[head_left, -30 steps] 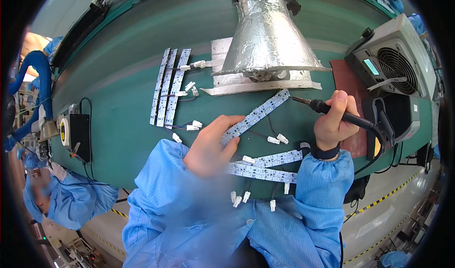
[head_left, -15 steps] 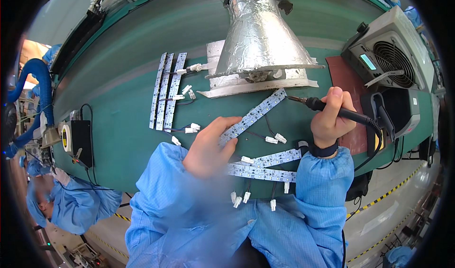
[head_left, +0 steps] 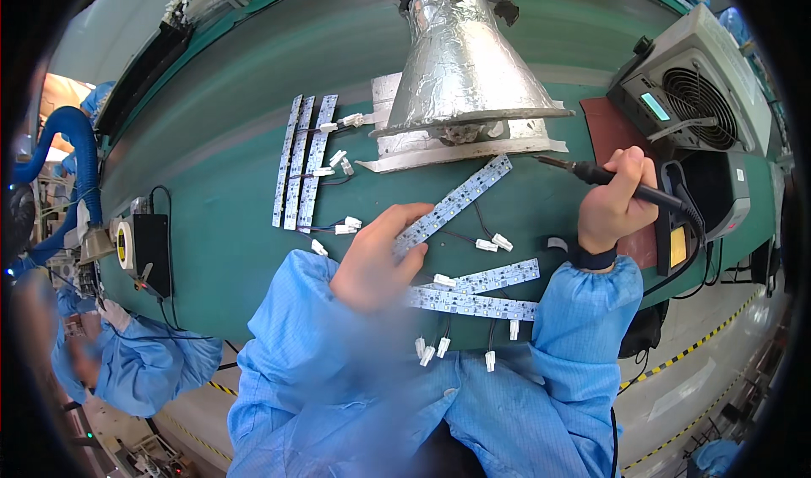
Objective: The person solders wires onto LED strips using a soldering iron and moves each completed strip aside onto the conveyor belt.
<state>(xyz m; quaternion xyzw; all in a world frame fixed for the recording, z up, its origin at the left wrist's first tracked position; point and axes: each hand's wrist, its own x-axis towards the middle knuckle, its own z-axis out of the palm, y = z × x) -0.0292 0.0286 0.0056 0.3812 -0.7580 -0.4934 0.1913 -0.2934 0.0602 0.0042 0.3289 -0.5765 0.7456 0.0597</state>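
Observation:
My left hand [head_left: 382, 254] pinches the lower left end of a white LED strip board [head_left: 454, 204], which slants up to the right. Thin wires with white connectors [head_left: 493, 242] trail from this board. My right hand [head_left: 619, 203] grips a soldering iron [head_left: 591, 173] like a pen; its tip points left, a little apart from the board's upper end. Closer to me, two more LED strip boards [head_left: 486, 307] lie crossed, partly covered at their left ends by my left hand and sleeve. Further left, three LED strip boards [head_left: 292, 165] lie side by side with wires and connectors.
A foil-covered fume hood [head_left: 469, 64] stands at the back centre. At the right are a grey fan unit [head_left: 697, 89] and a soldering iron stand [head_left: 676, 250] on a reddish mat [head_left: 604, 127]. A black box [head_left: 148, 254] sits at left, near another person's blue sleeve [head_left: 160, 368].
My right hand has moved right with the soldering iron, so its tip is further from the board's end. My left hand keeps hold of the board.

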